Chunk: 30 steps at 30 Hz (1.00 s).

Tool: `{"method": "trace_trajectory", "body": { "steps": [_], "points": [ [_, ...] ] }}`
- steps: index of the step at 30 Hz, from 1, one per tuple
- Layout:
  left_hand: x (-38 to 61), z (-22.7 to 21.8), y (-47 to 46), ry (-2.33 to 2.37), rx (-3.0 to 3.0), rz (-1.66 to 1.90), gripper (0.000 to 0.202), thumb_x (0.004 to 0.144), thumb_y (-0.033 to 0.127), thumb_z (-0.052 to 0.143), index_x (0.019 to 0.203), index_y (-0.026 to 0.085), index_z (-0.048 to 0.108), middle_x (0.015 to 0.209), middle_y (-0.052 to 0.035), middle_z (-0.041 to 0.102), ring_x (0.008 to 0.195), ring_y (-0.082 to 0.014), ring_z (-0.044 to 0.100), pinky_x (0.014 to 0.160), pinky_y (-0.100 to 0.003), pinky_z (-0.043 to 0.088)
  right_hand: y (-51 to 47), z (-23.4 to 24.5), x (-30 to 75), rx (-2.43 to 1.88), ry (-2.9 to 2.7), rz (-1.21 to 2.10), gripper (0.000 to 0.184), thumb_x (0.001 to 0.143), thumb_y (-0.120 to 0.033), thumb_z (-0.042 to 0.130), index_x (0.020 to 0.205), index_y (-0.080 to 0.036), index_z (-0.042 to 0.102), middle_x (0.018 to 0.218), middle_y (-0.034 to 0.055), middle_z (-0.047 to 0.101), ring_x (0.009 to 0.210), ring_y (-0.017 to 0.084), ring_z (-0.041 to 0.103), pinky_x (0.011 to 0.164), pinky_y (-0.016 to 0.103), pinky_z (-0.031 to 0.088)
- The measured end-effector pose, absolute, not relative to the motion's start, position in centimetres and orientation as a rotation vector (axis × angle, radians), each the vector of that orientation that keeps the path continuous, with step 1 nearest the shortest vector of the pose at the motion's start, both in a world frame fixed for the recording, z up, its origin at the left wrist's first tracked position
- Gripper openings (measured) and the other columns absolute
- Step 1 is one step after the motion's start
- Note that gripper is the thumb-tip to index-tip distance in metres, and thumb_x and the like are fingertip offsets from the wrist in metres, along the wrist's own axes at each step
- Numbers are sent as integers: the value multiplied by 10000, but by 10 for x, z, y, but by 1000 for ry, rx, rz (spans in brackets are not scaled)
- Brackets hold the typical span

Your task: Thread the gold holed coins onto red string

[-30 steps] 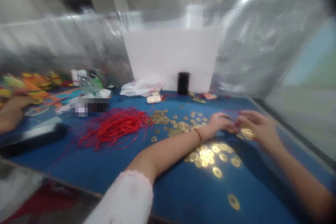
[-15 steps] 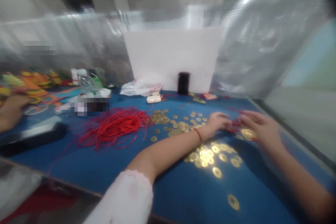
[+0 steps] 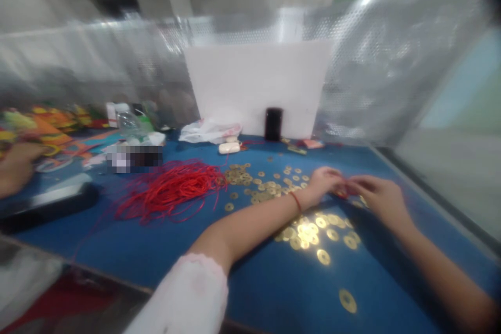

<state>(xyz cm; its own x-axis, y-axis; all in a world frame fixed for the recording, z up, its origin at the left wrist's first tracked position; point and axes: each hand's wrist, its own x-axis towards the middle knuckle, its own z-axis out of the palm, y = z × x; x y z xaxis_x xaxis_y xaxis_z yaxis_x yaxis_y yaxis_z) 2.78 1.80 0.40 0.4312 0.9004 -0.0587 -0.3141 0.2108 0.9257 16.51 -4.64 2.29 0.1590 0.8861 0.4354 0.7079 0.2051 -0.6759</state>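
My left hand (image 3: 323,185) is closed on a red cord (image 3: 342,189) at the right side of the blue table. Opposite it, my right hand (image 3: 378,195) pinches the same cord, its fingertips close to those of my left. The cord's knots, if any, are too blurred to make out. Brass coins with holes (image 3: 307,232) lie scattered below and around my left forearm, a few of them partly under my right hand. To the left spreads a loose heap of red cords (image 3: 176,188).
A black phone (image 3: 273,124) stands against a white board (image 3: 254,83) at the back. Near it are a white plastic bag (image 3: 211,130) and a small white case (image 3: 229,147). A black box (image 3: 50,201) lies at left, beside another person's hand (image 3: 18,167).
My right hand has moved left, bringing its fingertips close to my left hand. My left hand stays about where it was.
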Motion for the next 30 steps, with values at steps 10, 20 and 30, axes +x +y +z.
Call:
{"method": "trace_trajectory", "body": {
  "steps": [10, 20, 30],
  "points": [
    [29, -3, 20, 645, 1035, 996, 217, 638, 46, 699, 823, 110, 604, 619, 5, 631, 550, -96, 594, 639, -243, 496, -48, 23, 161, -1539, -1537, 235, 285, 663, -466, 584, 715, -213, 704, 697, 58, 720, 672, 238, 663, 639, 320, 475],
    [29, -4, 20, 622, 1084, 1110, 249, 595, 63, 750, 800, 128, 624, 690, 1, 645, 676, -105, 601, 771, -267, 491, -47, 23, 159, -1493, -1618, 267, 288, 714, -485, 563, 697, -208, 640, 668, 51, 687, 637, 217, 622, 601, 307, 438],
    [28, -10, 24, 573, 1084, 1099, 370, 550, 141, 843, 851, 119, 630, 708, -14, 664, 664, -112, 621, 765, -288, 500, -44, 22, 159, -1517, -1623, 268, 324, 713, -508, 523, 701, -201, 623, 695, 54, 683, 653, 213, 612, 613, 302, 431]
  ]
}}
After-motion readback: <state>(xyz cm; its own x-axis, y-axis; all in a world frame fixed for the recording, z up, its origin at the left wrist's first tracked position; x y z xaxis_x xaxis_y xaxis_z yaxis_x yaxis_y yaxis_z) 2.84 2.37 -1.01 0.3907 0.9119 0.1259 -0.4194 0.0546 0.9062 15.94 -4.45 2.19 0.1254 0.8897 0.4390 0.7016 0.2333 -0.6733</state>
